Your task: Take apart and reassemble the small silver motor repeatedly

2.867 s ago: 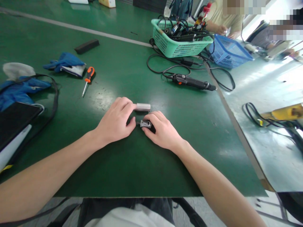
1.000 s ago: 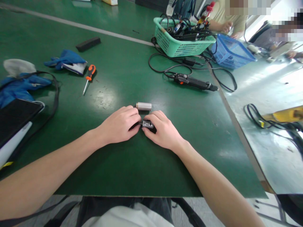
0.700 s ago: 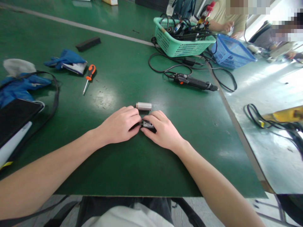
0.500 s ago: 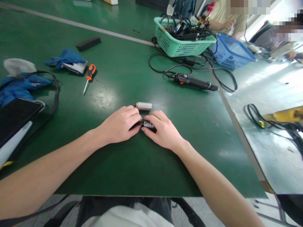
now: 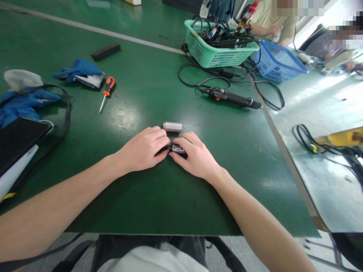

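Close to the middle of the green table, my left hand [image 5: 149, 148] and my right hand [image 5: 195, 154] meet around a small black and silver cylindrical part [image 5: 177, 148]. My right fingers and thumb pinch its silver section. The left fingers are closed on its dark left end, which they mostly hide. Just beyond my fingertips lies a silver metal cylinder [image 5: 172, 127] on its side, its left end close to my left fingers. I cannot make out the fine detail of the held part.
An orange-handled screwdriver [image 5: 107, 92], blue gloves [image 5: 81, 71] and a black block [image 5: 106, 52] lie at left, near a phone [image 5: 24, 138]. A corded electric screwdriver [image 5: 234, 99] lies before a green basket [image 5: 219, 58] of tools and a blue basket [image 5: 279, 64]. People sit behind.
Almost nothing differs. The silver section of the held part seems slightly turned between my fingers, while both hands stay in place.
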Action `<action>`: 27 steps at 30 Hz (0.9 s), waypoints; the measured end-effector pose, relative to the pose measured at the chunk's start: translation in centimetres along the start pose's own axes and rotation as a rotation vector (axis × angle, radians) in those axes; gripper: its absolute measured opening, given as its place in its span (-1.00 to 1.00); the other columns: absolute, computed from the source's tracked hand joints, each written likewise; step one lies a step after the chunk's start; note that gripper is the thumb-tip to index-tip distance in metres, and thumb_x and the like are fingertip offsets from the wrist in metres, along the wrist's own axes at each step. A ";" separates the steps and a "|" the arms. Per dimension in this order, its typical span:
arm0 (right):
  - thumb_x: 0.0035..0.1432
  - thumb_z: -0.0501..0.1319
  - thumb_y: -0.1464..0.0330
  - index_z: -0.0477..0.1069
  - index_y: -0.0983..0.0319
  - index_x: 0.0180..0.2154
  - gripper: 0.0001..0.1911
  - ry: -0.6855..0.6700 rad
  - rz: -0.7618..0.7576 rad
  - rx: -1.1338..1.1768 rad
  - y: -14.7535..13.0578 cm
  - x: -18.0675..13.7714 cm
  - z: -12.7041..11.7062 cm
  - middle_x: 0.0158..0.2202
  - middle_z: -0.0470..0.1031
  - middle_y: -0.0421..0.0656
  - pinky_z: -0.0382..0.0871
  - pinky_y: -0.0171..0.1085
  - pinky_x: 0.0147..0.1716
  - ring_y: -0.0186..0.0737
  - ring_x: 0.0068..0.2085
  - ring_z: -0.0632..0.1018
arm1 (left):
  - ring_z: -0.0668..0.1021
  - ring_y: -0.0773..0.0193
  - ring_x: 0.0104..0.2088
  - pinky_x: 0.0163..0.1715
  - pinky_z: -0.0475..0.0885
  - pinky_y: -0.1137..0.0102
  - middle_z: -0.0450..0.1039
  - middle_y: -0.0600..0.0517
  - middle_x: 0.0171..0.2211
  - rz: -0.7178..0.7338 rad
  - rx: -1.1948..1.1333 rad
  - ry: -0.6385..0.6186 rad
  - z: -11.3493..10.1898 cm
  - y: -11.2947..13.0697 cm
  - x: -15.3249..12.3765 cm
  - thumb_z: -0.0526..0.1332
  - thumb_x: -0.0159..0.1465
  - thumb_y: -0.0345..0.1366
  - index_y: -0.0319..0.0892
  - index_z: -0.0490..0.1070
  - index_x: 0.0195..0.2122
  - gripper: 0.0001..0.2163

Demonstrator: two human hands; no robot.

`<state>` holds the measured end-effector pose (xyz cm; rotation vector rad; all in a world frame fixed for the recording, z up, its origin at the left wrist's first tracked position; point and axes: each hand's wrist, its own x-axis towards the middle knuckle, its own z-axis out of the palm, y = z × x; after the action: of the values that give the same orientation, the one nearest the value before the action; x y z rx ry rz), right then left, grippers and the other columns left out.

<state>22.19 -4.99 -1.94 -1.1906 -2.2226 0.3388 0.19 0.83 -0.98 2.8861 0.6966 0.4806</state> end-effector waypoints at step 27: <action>0.28 0.24 0.37 0.43 0.20 -0.12 -0.87 0.034 0.037 -0.019 0.0 -0.2 0.4 -0.14 0.50 -0.03 0.47 -0.01 -0.01 0.00 -0.07 0.49 | 0.47 0.13 -0.22 -0.20 0.38 0.24 0.46 -0.06 -0.27 -0.015 0.032 0.009 -0.1 0.1 0.0 0.14 0.39 -0.33 -0.20 0.46 -0.27 -0.86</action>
<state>22.05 -5.14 -2.37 -1.2396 -2.1817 0.3105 0.23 0.77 -0.87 2.9076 0.7337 0.4851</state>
